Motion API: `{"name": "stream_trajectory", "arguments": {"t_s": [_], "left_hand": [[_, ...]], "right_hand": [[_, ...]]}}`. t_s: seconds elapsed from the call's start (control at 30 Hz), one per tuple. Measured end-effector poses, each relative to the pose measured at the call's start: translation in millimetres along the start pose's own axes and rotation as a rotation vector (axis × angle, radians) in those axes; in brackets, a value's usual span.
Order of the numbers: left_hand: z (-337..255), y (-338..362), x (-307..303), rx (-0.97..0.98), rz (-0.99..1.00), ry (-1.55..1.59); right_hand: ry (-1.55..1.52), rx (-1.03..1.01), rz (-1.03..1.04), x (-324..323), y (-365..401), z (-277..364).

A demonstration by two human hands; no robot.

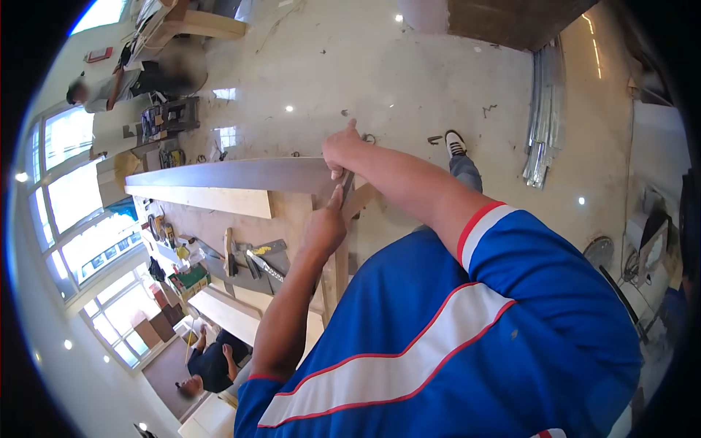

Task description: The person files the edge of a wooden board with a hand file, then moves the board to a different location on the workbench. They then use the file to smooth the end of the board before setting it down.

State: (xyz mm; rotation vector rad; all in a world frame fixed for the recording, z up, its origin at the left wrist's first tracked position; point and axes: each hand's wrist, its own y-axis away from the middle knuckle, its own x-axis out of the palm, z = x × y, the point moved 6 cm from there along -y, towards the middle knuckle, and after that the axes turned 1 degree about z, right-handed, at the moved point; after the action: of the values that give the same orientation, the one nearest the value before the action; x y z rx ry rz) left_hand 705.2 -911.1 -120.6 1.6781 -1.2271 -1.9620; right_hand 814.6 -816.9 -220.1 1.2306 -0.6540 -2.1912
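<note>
A long grey-faced board (234, 174) lies along the bench edge. At its near end is my right hand (341, 150), one finger sticking out and the others curled over the board end. Just below it in the view, my left hand (326, 225) is closed, with a finger against a dark narrow piece (347, 184) at the same end. What the left palm holds is hidden. The two hands are close together. A pale wooden strip (219, 201) lies beside the board.
On the bench (292, 226) lie a hammer (229, 252), a saw-like tool (266, 264) and other tools. One person (212, 361) is at the lower left, another (120, 87) at the upper left. Metal profiles (542, 117) lie on the floor near a shoe (456, 144).
</note>
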Motion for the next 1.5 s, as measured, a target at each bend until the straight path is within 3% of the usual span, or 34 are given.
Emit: {"name": "stream_trajectory", "arguments": {"t_s": [0.13, 0.23, 0.33, 0.43, 0.53, 0.63, 0.83, 1.1, 1.2, 1.3, 1.4, 1.5], "left_hand": [[6, -29, 19, -0.003, 0.049, 0.064], [6, -1, 10, 0.000, -0.015, -0.013], [8, 26, -6, -0.058, 0.073, -0.064], [12, 1, 13, 0.057, -0.032, -0.043], [12, -4, 21, 0.026, 0.005, 0.071], [15, 21, 12, -0.008, 0.037, 0.063], [2, -15, 21, 0.034, -0.020, -0.016], [9, -6, 27, 0.022, -0.018, 0.001], [13, -4, 26, 0.036, -0.048, 0.041], [21, 10, 25, 0.013, -0.043, 0.077], [24, 13, 28, 0.043, -0.066, 0.070], [25, 9, 37, 0.057, -0.084, 0.065]], "right_hand": [[-0.034, -0.004, -0.023, -5, 2, -1], [-0.052, -0.024, 0.032, -8, 16, -4], [-0.057, -0.035, 0.043, -3, 13, 1], [-0.061, -0.029, 0.024, -4, 12, -3], [-0.073, -0.026, 0.026, -9, 15, -4], [-0.093, -0.017, 0.059, 2, 10, -7], [-0.083, -0.017, 0.006, -2, 9, -7], [-0.103, -0.039, 0.043, -2, 19, -5], [-0.293, -0.022, -0.893, 16, 37, -19], [-0.913, 0.115, -1.180, 64, 74, -57], [-1.557, 0.526, -0.299, 167, 51, -56], [-2.398, 0.319, 0.210, 202, 19, -15]]}}
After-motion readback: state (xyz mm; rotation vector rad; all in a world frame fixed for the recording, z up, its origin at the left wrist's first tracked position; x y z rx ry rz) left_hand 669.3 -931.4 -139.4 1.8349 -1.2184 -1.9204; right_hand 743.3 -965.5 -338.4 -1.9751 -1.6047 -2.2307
